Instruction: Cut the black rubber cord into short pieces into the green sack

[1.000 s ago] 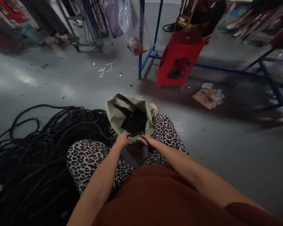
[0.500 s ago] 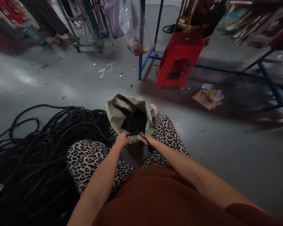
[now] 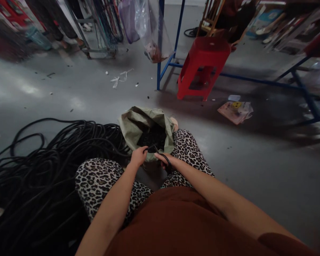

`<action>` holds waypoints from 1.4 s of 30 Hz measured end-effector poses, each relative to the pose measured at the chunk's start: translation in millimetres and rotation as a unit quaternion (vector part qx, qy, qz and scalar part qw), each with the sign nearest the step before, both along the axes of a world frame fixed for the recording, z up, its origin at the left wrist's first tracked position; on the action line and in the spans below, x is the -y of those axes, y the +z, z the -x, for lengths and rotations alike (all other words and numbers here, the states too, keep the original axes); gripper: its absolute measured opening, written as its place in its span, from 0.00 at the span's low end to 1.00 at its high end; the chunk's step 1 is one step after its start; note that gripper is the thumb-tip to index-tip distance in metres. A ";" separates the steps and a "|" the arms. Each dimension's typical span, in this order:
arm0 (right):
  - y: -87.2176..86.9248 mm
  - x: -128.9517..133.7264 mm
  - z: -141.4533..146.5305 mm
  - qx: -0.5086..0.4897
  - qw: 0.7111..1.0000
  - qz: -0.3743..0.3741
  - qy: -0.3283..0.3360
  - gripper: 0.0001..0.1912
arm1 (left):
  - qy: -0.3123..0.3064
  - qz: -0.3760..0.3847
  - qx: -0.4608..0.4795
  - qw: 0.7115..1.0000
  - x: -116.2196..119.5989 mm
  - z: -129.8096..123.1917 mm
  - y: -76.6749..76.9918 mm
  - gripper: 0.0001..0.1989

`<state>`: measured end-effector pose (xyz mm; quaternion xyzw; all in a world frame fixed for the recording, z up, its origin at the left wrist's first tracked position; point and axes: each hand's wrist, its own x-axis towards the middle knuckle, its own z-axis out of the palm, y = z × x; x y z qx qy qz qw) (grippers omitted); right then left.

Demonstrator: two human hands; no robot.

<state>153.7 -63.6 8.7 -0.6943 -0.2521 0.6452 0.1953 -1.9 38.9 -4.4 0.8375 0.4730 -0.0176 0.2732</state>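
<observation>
My left hand (image 3: 139,155) is closed on a black rubber cord (image 3: 149,148), whose end sticks out past the fingers over the mouth of a grey-green woven sack (image 3: 130,129). Scissors with black handles (image 3: 167,161) are in my right hand (image 3: 164,159), their blades apart near the cord's end. Small black pieces (image 3: 153,138) lie inside the sack, which stands between my knees. From my left hand the cord runs left toward a large heap of black cord (image 3: 58,160) on the floor.
Ahead stands a red plastic stool (image 3: 206,67) beside a blue metal frame (image 3: 160,76) with clear plastic bags hanging from it. A pink printed bag (image 3: 236,112) lies on the floor at right. Another person's legs (image 3: 53,21) are at upper left.
The scissors have opened wider and my right hand's fingers have spread with the handles. The cord end in my left hand now tilts slightly upward. The person at upper left has shifted their legs.
</observation>
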 end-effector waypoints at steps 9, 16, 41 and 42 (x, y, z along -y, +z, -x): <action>-1.8 -3.7 1.0 0.009 1.000 0.015 0.006 0.28 | -0.037 0.003 -0.013 0.999 2.5 -0.8 -0.6 0.18; 3.8 -4.7 1.1 0.022 0.999 0.017 0.027 0.27 | -0.055 -0.005 -0.020 0.998 2.5 0.0 -3.4 0.18; -3.5 -7.4 1.6 0.102 0.994 -0.006 0.022 0.20 | -0.071 -0.003 -0.031 0.997 2.5 1.1 -6.6 0.17; -4.1 -7.8 1.1 0.104 0.994 -0.004 0.020 0.20 | -0.071 -0.007 -0.035 0.997 1.9 2.1 -6.9 0.17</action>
